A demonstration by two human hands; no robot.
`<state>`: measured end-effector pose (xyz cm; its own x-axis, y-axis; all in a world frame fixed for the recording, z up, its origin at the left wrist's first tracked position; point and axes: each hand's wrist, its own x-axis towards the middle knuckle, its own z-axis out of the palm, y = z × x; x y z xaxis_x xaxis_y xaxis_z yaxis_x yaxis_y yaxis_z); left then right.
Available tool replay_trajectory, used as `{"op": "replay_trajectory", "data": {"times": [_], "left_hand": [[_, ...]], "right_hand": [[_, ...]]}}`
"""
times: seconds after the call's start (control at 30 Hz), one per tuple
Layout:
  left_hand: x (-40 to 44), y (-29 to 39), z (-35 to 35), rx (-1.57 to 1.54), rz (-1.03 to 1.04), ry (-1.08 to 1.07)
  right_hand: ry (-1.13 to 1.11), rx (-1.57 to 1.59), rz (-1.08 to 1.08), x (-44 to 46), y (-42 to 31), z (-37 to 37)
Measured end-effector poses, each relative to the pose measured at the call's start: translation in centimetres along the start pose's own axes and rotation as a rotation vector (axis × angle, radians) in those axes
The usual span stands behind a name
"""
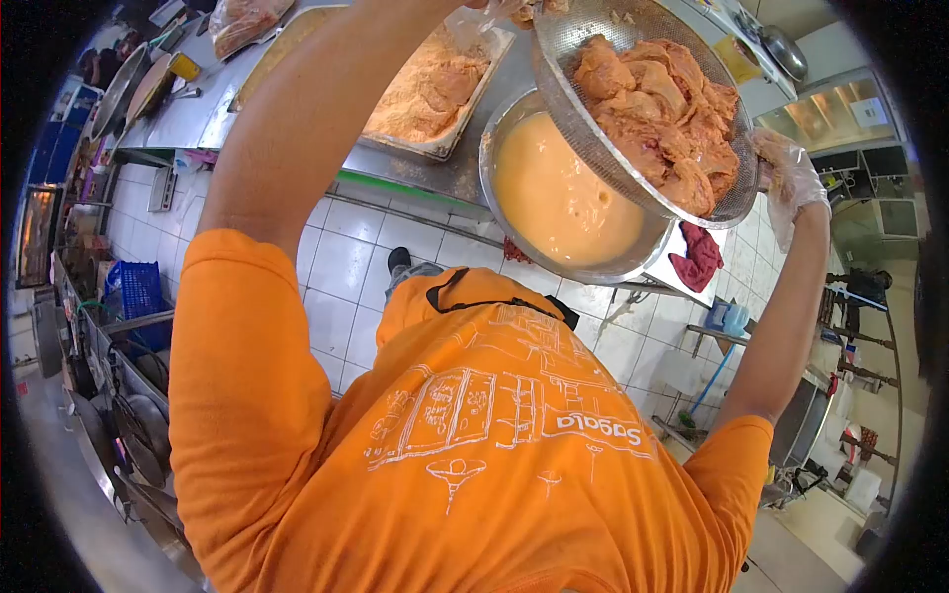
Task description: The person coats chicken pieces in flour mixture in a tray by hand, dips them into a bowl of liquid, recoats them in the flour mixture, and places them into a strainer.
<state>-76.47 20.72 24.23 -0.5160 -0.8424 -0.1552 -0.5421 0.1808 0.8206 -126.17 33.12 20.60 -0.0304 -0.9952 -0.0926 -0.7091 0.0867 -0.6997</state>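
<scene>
A perforated metal strainer full of coated raw meat pieces hangs tilted above a large metal bowl of pale orange liquid. Its right rim is gripped by my right hand, which wears a clear plastic glove. My left hand, also in clear plastic, holds the strainer's upper left rim and is partly cut off by the top edge of the view. Left of the bowl, a rectangular tray contains orange breading with a meat piece in it.
The bowl and tray stand on a metal counter. A dark red cloth lies right of the bowl. Farther left are a yellow cup and a bag of meat. A blue crate sits low at the left.
</scene>
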Motion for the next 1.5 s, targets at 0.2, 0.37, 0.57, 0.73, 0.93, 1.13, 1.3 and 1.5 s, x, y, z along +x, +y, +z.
{"op": "replay_trajectory", "data": {"times": [0.2, 0.37, 0.57, 0.73, 0.93, 1.13, 1.3, 1.5], "left_hand": [[0.7, 1.3, -0.9, 0.107, -0.086, -0.001], [-0.9, 2.2, -1.3, 0.207, -0.018, 0.006], [2.6, -3.1, 1.2, 0.691, 0.177, -0.059], [-0.3, -9.0, 7.1, 0.986, 0.401, -0.220], [3.3, -15.0, 5.7, 0.788, 0.286, -0.142], [-0.1, -11.1, -8.4, 0.444, 0.010, 0.060], [-2.5, -14.5, -18.5, 0.534, 0.145, 0.476], [0.1, -33.6, -19.5, 0.131, 0.352, 0.894]], "right_hand": [[-0.009, 0.011, -0.102, 0.3, 1.5, -1.4], [-0.010, 0.298, 0.159, -2.2, -5.2, 1.0], [0.180, -0.410, -0.212, -5.5, -3.9, 6.7], [-0.047, -0.086, 0.194, -3.2, 3.3, 15.4], [0.075, -0.250, -0.058, 0.3, 3.5, 16.5], [0.125, -0.233, -0.278, 7.5, -9.0, 14.3], [0.488, -0.314, -0.744, 7.6, -23.5, 21.6], [0.839, -0.404, -0.959, 14.2, -26.2, 35.9]]}}
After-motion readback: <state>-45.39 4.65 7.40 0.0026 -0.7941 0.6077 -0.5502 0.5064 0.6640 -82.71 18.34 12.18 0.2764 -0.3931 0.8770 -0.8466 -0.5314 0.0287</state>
